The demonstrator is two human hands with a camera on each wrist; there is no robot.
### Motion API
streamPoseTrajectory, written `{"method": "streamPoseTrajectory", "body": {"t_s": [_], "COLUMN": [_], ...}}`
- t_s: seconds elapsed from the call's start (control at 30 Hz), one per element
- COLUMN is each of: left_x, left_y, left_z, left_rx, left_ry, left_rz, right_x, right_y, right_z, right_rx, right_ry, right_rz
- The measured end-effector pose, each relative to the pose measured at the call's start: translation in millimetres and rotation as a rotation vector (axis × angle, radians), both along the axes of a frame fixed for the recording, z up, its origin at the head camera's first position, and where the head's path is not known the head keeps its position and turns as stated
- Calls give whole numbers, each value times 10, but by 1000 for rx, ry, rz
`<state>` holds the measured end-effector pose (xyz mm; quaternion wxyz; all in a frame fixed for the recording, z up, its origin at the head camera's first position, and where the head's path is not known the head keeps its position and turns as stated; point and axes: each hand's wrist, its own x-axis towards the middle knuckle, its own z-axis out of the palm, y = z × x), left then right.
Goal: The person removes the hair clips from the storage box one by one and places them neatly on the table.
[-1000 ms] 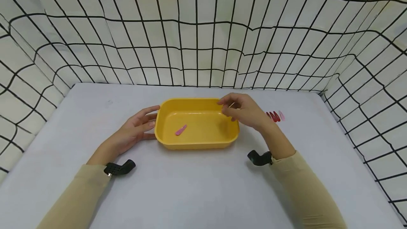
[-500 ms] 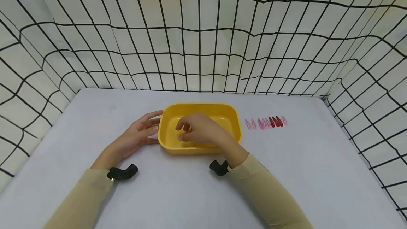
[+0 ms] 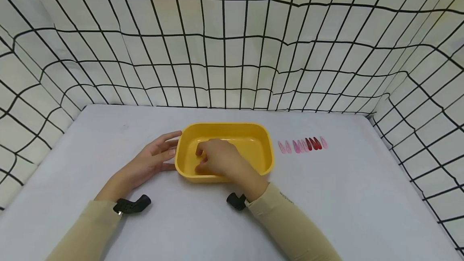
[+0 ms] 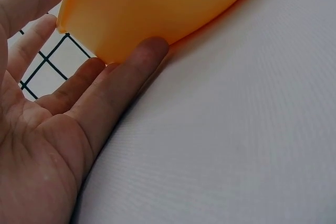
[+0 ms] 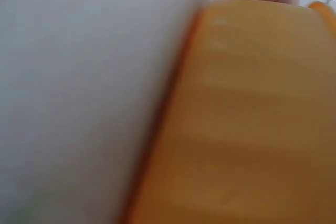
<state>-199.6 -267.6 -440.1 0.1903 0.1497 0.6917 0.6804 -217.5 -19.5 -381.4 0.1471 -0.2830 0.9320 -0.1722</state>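
Note:
A yellow rectangular tray (image 3: 250, 152) stands on the white table. My left hand (image 3: 154, 156) rests against its left end, with fairly straight fingers; the left wrist view shows the thumb and fingers (image 4: 121, 87) touching the tray's outer wall. My right hand (image 3: 219, 158) reaches down into the tray's left half, fingers bent toward the floor of the tray. The pink hair clip seen there earlier is hidden under this hand, and a grip on it cannot be made out. The right wrist view is mostly filled by the tray's blurred outer wall (image 5: 252, 119).
To the right of the tray lies a row of snap hair clips: several pink clips (image 3: 296, 146), several dark red clips (image 3: 313, 143) and a pale pink clip (image 3: 324, 142) at the right end. A black wire grid (image 3: 224, 51) borders the table's back and sides.
My right hand has moved left from the tray's right rim into its left part, over the pink clip. The clip row, partly covered before, is in full view. The left hand stays put.

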Motion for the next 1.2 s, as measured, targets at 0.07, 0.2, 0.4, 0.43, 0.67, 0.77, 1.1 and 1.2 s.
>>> {"method": "streamPoseTrajectory", "body": {"t_s": [0.07,0.2,0.4,0.43,0.67,0.77,1.1,1.2], "left_x": [8,6,17,19,19,13,0,-1], "left_y": [-8,-13,-31,-31,-15,-10,-4,-13], "left_z": [-2,-11,-6,-4,15,14,8,3], "left_rx": [4,9,7,7,-6,-6,-2,0], "left_ry": [3,12,25,23,16,14,11,9], "left_rz": [-2,-2,-3,-3,4,3,-1,0], "right_x": [8,8,-6,-9,-35,-41,-47,-55], "right_y": [-2,-1,-29,-31,-24,-18,24,59], "right_z": [-32,-59,-64,-66,-91,-92,-61,-25], "right_rx": [11,21,44,45,37,41,-28,-58], "right_ry": [0,23,40,40,62,68,41,-7], "right_rz": [13,28,33,33,53,55,37,33]}}
